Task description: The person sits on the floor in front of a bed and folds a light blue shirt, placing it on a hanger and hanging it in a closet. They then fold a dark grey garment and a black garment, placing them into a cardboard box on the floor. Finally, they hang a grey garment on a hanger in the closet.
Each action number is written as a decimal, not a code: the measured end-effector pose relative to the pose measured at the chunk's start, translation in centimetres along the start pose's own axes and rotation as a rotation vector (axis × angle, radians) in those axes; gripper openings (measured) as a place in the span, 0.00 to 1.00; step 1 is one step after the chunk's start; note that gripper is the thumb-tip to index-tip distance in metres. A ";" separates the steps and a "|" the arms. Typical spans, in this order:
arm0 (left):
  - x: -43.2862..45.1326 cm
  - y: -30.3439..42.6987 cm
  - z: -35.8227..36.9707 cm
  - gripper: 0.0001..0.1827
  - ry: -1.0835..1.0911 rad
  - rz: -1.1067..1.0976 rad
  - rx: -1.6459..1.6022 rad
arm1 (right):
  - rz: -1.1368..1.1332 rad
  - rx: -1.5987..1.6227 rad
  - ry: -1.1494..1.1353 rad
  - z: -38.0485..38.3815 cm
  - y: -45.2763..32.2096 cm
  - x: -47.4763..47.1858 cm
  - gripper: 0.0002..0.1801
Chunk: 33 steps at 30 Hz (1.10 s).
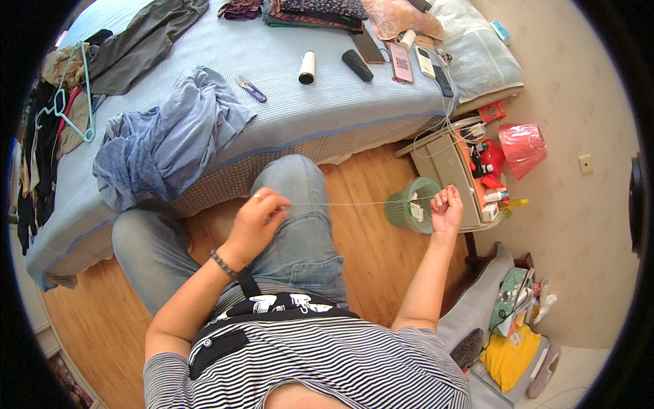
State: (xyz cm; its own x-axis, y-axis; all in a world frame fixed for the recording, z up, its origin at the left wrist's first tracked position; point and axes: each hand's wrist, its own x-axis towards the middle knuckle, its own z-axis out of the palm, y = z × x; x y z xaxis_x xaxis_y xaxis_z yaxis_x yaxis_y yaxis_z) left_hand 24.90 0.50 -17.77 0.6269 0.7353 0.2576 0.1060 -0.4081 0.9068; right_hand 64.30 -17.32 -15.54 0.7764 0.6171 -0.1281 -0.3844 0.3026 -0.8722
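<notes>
A thin white thread (pixel 352 204) is stretched between my two hands, above my right thigh and the floor. My left hand (pixel 260 217), with a ring and a beaded bracelet at its wrist, pinches one end over my lap. My right hand (pixel 446 207) is closed on the other end, in front of the green plastic wastebasket (pixel 396 208). On the bed lie a crumpled blue garment (pixel 168 138), small thread snips (pixel 251 90), a white thread spool (pixel 307 68) with a dark end and a black spool (pixel 357 65). Whether a needle is on the thread cannot be told.
The bed edge (pixel 286 138) runs across in front of my knees. Phones (pixel 401 62) and cables lie near its right end. A cluttered bedside cabinet (pixel 444 166) stands at the right, by a red lampshade (pixel 522 148). A grey chair (pixel 485 296) holds a yellow cloth (pixel 511 355).
</notes>
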 end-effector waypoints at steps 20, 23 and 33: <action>3.2 -0.3 4.9 0.05 -0.037 0.153 0.253 | -0.084 0.048 0.077 -1.8 -1.3 -0.4 0.04; 3.3 -0.3 4.7 0.05 -0.004 0.136 0.189 | -0.111 0.045 0.159 -1.8 -1.3 -0.3 0.04; 2.7 -2.6 2.7 0.05 0.125 -0.105 -0.019 | -0.235 0.040 0.238 -2.9 -1.7 0.3 0.04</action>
State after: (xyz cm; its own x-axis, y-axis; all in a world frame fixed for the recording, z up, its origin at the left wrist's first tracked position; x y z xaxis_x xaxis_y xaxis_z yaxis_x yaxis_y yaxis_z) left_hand 28.47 2.10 -20.34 0.5120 0.8354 0.1999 0.1501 -0.3162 0.9367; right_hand 66.61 -19.79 -15.48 0.9394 0.3410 -0.0362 -0.1961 0.4477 -0.8724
